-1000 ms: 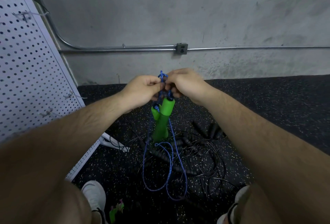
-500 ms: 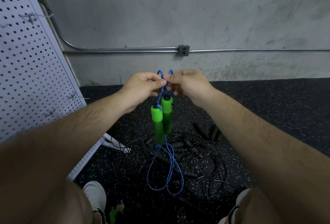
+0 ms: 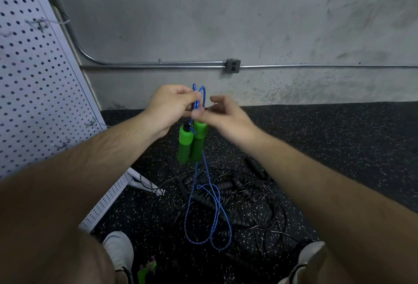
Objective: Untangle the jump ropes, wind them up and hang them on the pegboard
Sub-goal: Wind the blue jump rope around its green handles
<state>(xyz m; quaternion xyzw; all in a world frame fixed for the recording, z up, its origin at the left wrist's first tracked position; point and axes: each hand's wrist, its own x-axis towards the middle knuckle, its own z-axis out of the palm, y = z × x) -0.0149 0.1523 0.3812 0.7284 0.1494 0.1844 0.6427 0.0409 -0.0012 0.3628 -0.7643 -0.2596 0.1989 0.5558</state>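
Right now your left hand is closed on the top of the blue jump rope. Its thumb and fingers pinch a couple of short loops that stick up above your knuckles. Your right hand sits just beside it with its fingers loose and spread apart, gripping nothing that shows. It is blurred, so you cannot tell whether its fingertips touch the rope.

The rope's two green handles hang upright, side by side and touching, just below both hands. From under them the blue cord drops in two long loops that cross each other low down, between your shoes. Whether the loops reach the floor is unclear.

Behind those loops, on the black speckled floor, lies a pile of black jump ropes, with thin cords and ribbed black handles all tangled together. It sits directly beneath the hanging blue rope.

To your left stands the white pegboard with a few wire hooks sticking out of it, well apart from your hands. Its white foot rests on the floor near the left edge of the pile, and a thin black cord reaches it.

Ahead, a metal pipe runs along the grey concrete wall to a small outlet box. Your left shoe and right shoe show at the bottom. A small green object beside the left shoe is cut off by the edge of the view.
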